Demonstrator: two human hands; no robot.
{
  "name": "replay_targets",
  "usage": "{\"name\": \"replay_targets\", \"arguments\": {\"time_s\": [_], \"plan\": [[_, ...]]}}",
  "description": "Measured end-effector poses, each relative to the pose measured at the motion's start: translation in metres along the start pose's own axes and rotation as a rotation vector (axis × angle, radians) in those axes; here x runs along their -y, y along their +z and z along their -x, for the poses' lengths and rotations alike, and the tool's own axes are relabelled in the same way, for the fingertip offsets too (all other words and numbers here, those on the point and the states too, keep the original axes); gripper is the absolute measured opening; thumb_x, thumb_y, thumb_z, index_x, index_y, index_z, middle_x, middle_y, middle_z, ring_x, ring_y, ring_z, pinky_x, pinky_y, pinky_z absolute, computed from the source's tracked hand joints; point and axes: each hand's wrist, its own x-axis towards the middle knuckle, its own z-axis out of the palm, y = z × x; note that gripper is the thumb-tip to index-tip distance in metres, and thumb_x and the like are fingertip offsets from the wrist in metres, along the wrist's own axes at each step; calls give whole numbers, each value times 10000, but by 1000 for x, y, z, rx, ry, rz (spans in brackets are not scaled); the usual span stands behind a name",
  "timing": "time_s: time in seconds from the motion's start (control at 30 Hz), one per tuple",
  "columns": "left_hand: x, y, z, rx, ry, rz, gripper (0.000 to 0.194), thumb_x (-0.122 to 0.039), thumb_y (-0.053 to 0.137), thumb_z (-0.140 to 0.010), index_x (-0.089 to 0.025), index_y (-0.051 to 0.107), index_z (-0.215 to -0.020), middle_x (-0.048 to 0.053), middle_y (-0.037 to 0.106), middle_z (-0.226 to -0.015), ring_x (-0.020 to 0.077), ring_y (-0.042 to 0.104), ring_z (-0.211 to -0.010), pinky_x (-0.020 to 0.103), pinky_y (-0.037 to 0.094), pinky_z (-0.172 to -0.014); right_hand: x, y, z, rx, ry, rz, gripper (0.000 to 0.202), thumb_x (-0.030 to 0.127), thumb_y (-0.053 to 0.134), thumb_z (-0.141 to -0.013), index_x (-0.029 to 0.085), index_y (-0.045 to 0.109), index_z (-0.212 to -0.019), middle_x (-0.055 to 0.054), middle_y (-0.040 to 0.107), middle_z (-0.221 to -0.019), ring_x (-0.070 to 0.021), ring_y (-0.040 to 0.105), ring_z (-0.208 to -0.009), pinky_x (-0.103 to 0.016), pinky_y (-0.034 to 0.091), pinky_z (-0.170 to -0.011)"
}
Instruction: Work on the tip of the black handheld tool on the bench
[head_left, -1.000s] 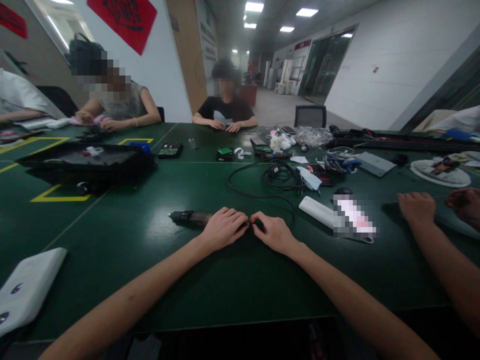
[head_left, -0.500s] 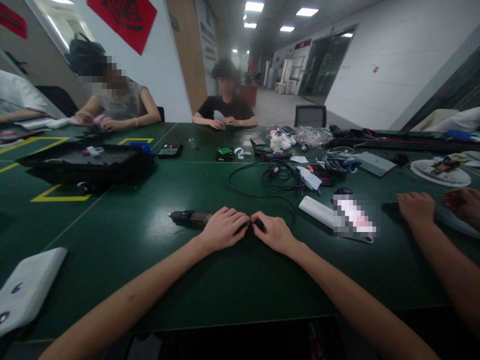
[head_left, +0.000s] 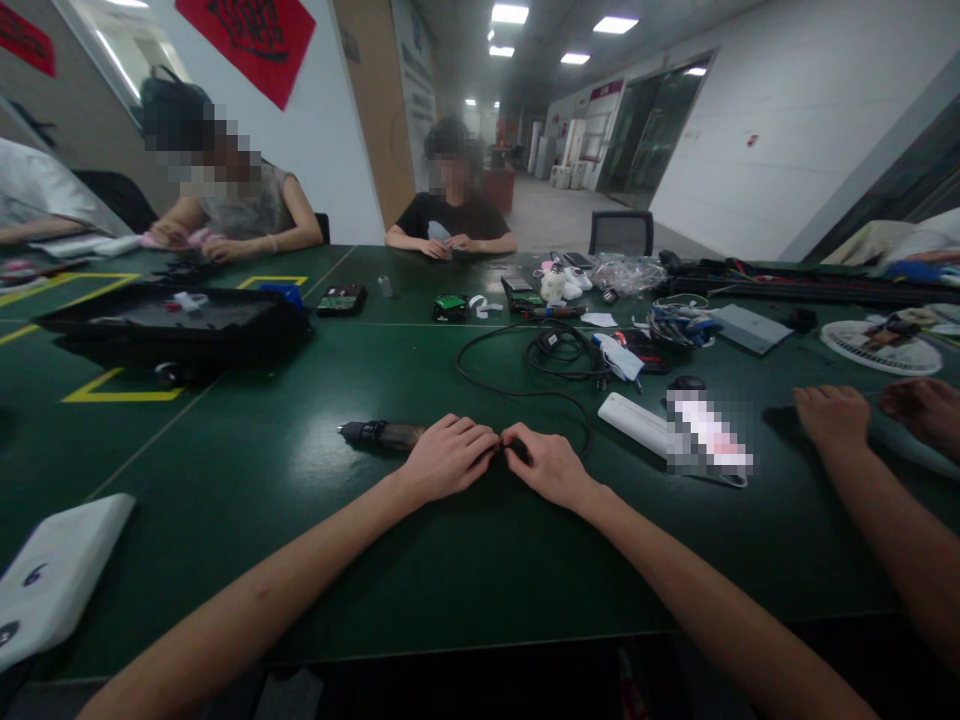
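Observation:
A dark electric screwdriver (head_left: 382,434) lies on the green table (head_left: 480,580), its tip toward the left. My left hand (head_left: 454,455) is closed over its rear part and hides it. Close against those fingertips, my right hand (head_left: 551,465) pinches at the tool's tail end, where a black power cable (head_left: 517,393) runs in behind the hand. The small piece between the fingertips is mostly covered. Both forearms come up from the table's front edge.
A white power strip (head_left: 637,422) lies right of my hands; a neighbour's hands (head_left: 832,415) are farther right. Behind are wire bundles (head_left: 682,325) and circuit boards (head_left: 450,307). A black tray (head_left: 180,335) stands left, a white numbered case (head_left: 64,575) front left. Two people sit opposite.
My hands stay nearly in place. The right fingers have shifted slightly at the tool's end, and the black piece seen inside them earlier shows less now.

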Motion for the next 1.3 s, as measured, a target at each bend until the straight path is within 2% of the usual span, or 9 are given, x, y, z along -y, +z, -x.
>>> {"name": "replay_targets", "arguments": {"time_s": [0.17, 0.37, 0.53, 0.73, 1.3], "plan": [[0, 2, -1, -5, -30, -15, 246, -376, 449, -1064, -216, 615, -1148, 61, 709, -1119, 218, 639, -1016, 402, 429, -877, 0, 0, 0, -2, 3, 11, 154, 294, 558, -1004, 261, 603, -1148, -6, 711, -967, -155, 641, -750, -257, 403, -701], [-1, -2, 0, 10, -4, 21, 251, -345, 492, -1027, -229, 603, -1221, 61, 701, -1196, 227, 635, -1043, 408, 429, -883, 1, -1, 0, -1, -2, 9, 152, 294, 554, -1005, 259, 601, -1146, -3, 706, -961, -157, 642, -757, -260, 396, -698], [0, -1, -1, 2, -40, 2, 235, -365, 468, -1052, -213, 611, -1161, 64, 715, -1116, 220, 646, -1001, 399, 428, -866, 1, -1, 1, 1, -9, 10, 152, 291, 541, -1014, 261, 593, -1153, 0, 704, -970, -152, 633, -743, -260, 396, -699], [-1, -2, 0, 12, -8, 25, 243, -328, 487, -1032, -228, 596, -1224, 58, 699, -1225, 221, 640, -1057, 403, 430, -889, 0, 0, 0, 3, -3, 26, 147, 293, 541, -1017, 255, 589, -1151, 2, 704, -953, -148, 630, -733, -256, 382, -685], [-1, 1, 0, -26, -66, 11, 245, -372, 476, -1048, -205, 602, -1176, 74, 675, -1297, 219, 651, -1057, 401, 447, -901, -2, 2, 0, -2, -11, 25, 150, 297, 545, -1015, 252, 587, -1152, 2, 692, -934, -146, 614, -721, -257, 374, -684]]}}
